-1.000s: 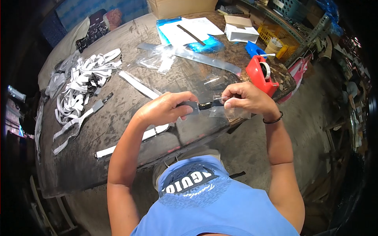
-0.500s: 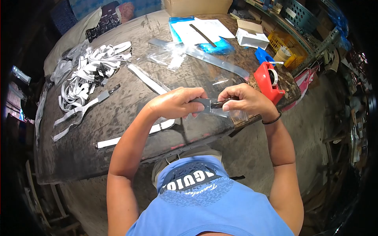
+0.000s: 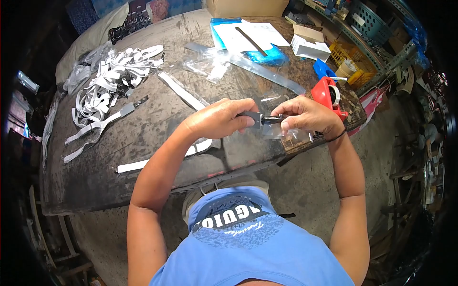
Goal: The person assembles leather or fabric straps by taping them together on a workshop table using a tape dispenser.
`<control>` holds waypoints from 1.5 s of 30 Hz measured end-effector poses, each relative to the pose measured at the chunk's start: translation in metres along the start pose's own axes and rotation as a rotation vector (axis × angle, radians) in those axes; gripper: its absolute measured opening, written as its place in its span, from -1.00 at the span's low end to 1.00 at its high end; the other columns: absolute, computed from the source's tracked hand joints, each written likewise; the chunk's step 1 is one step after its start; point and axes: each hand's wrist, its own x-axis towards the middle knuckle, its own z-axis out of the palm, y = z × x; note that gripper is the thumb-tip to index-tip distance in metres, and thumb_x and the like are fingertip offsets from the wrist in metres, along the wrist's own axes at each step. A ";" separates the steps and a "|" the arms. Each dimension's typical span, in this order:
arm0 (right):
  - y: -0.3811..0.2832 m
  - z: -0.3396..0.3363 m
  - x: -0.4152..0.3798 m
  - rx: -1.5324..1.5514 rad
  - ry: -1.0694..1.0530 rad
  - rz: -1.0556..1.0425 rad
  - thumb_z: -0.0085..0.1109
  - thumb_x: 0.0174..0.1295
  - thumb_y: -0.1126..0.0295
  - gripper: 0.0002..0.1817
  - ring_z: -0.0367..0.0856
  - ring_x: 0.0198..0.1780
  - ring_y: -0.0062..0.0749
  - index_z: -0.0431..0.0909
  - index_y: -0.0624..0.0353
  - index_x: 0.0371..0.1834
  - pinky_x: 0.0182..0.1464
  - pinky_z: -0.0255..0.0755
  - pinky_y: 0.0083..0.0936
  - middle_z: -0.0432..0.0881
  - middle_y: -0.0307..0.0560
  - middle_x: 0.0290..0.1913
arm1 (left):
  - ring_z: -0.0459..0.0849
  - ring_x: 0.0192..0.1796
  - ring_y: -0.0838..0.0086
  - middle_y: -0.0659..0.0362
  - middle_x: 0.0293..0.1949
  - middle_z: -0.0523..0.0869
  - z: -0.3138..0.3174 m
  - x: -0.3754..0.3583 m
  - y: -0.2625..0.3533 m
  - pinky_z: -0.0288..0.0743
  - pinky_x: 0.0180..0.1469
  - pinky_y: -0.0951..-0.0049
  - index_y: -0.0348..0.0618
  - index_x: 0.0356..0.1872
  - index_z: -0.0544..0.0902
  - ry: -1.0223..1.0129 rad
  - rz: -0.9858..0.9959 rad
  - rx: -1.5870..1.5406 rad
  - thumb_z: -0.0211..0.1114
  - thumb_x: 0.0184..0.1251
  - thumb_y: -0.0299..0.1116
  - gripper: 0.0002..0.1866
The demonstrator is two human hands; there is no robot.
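Above the table's front edge, my left hand (image 3: 222,118) pinches a small grey tag (image 3: 257,119) between thumb and fingers. A black clip (image 3: 271,120) joins its right side, and my right hand (image 3: 307,116) grips the clip's far end with thumb and forefinger. Clear plastic (image 3: 274,131) shows just below the clip. White lanyard straps lie beside and under my left forearm, one (image 3: 183,91) behind it and another (image 3: 136,166) in front. Further left rests a lanyard (image 3: 102,126) with a similar grey tag and black clip.
A tangled pile of white lanyards (image 3: 107,81) covers the table's left side. Towards the back are white paper sheets (image 3: 234,35), blue plastic (image 3: 269,56) and a small white box (image 3: 310,47). A red tape dispenser (image 3: 324,93) stands at the right edge, near my right hand.
Both hands have shifted slightly to the right with the tag and clip between them. The grey tag now looks turned more upright. The view has also moved a little.
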 end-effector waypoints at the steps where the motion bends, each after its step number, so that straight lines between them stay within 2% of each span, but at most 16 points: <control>1: 0.001 -0.001 0.001 -0.032 -0.006 -0.016 0.28 0.23 0.27 -0.56 0.60 -0.25 -0.62 0.54 0.34 0.09 -0.19 0.42 -0.65 0.68 -0.20 -0.31 | 0.64 -0.43 0.47 0.16 -0.42 0.70 0.000 0.001 0.000 0.52 -0.35 0.41 -0.13 0.00 0.55 0.000 -0.008 -0.008 0.21 0.42 -0.31 -0.78; 4: -0.005 0.002 -0.001 -0.016 0.017 0.059 0.30 0.23 0.27 -0.56 0.60 -0.25 -0.62 0.54 0.33 0.09 -0.20 0.43 -0.66 0.69 -0.19 -0.31 | 0.64 -0.43 0.47 0.16 -0.42 0.70 0.001 0.001 0.001 0.52 -0.35 0.41 -0.12 0.00 0.55 -0.006 -0.009 -0.015 0.21 0.42 -0.31 -0.78; 11: 0.010 0.002 0.007 0.095 0.024 0.077 0.31 0.23 0.32 -0.58 0.63 -0.20 -0.59 0.54 0.33 0.10 -0.15 0.46 -0.63 0.70 -0.15 -0.26 | 0.63 -0.44 0.48 0.16 -0.42 0.70 0.001 0.003 -0.001 0.52 -0.35 0.41 -0.13 0.02 0.55 -0.022 -0.001 -0.007 0.20 0.42 -0.31 -0.77; 13: 0.010 0.003 0.009 0.074 0.011 -0.016 0.30 0.24 0.33 -0.58 0.63 -0.16 -0.57 0.54 0.34 0.10 -0.08 0.47 -0.60 0.70 -0.12 -0.22 | 0.62 -0.45 0.49 0.15 -0.41 0.70 0.001 0.003 -0.001 0.52 -0.36 0.42 -0.15 0.02 0.55 -0.027 -0.003 -0.039 0.20 0.42 -0.31 -0.76; 20: 0.002 0.009 0.002 0.130 0.035 -0.012 0.29 0.23 0.35 -0.57 0.61 -0.15 -0.59 0.53 0.37 0.11 -0.07 0.45 -0.62 0.68 -0.18 -0.18 | 0.63 -0.44 0.49 0.14 -0.41 0.71 -0.002 0.003 -0.002 0.52 -0.37 0.44 -0.16 0.03 0.54 -0.051 -0.067 -0.091 0.20 0.43 -0.30 -0.75; 22: -0.004 0.006 0.000 0.001 0.022 0.070 0.30 0.21 0.38 -0.57 0.59 -0.15 -0.63 0.53 0.36 0.11 -0.08 0.45 -0.63 0.67 -0.20 -0.17 | 0.63 -0.45 0.49 0.14 -0.41 0.71 -0.002 0.003 -0.003 0.52 -0.37 0.43 -0.17 0.02 0.53 -0.059 -0.050 -0.063 0.20 0.43 -0.30 -0.75; 25: 0.004 0.001 0.002 0.003 0.025 0.087 0.31 0.19 0.40 -0.56 0.58 -0.15 -0.66 0.53 0.36 0.11 -0.10 0.46 -0.63 0.66 -0.21 -0.18 | 0.63 -0.45 0.48 0.14 -0.42 0.71 0.001 0.004 -0.006 0.52 -0.37 0.41 -0.17 0.01 0.53 -0.018 0.011 -0.047 0.20 0.43 -0.30 -0.76; 31: 0.005 0.005 0.007 -0.049 0.009 0.003 0.30 0.20 0.39 -0.56 0.60 -0.17 -0.63 0.52 0.36 0.13 -0.09 0.47 -0.62 0.66 -0.21 -0.20 | 0.63 -0.44 0.49 0.14 -0.42 0.71 -0.001 0.005 -0.002 0.52 -0.36 0.42 -0.19 0.01 0.53 -0.050 -0.026 -0.046 0.21 0.43 -0.29 -0.75; 35: 0.002 0.010 0.006 0.008 0.028 0.043 0.30 0.21 0.39 -0.57 0.60 -0.16 -0.61 0.52 0.36 0.12 -0.05 0.47 -0.60 0.66 -0.20 -0.18 | 0.62 -0.43 0.49 0.15 -0.41 0.70 -0.002 0.006 -0.003 0.52 -0.36 0.42 -0.20 0.02 0.52 -0.056 -0.026 -0.031 0.20 0.43 -0.29 -0.74; 38: -0.005 0.014 0.004 0.031 0.071 0.024 0.30 0.21 0.39 -0.59 0.61 -0.12 -0.59 0.54 0.35 0.09 0.00 0.47 -0.58 0.66 -0.19 -0.13 | 0.62 -0.44 0.51 0.16 -0.41 0.70 -0.002 0.006 -0.002 0.52 -0.37 0.43 -0.20 0.02 0.52 -0.076 -0.063 -0.063 0.20 0.44 -0.28 -0.74; 40: -0.001 0.014 0.007 -0.067 0.104 -0.043 0.29 0.22 0.38 -0.61 0.61 -0.06 -0.57 0.55 0.34 0.08 0.03 0.48 -0.58 0.65 -0.19 -0.08 | 0.61 -0.43 0.54 0.17 -0.40 0.69 -0.003 0.006 0.001 0.52 -0.36 0.44 -0.21 0.01 0.52 -0.103 -0.118 -0.100 0.20 0.44 -0.27 -0.73; 45: -0.002 0.017 0.008 -0.111 0.112 -0.034 0.28 0.24 0.41 -0.63 0.61 0.02 -0.51 0.55 0.35 0.08 0.10 0.48 -0.54 0.65 -0.13 -0.03 | 0.61 -0.44 0.55 0.16 -0.40 0.69 -0.004 0.008 0.000 0.51 -0.35 0.44 -0.21 0.01 0.52 -0.139 -0.136 -0.120 0.20 0.44 -0.27 -0.73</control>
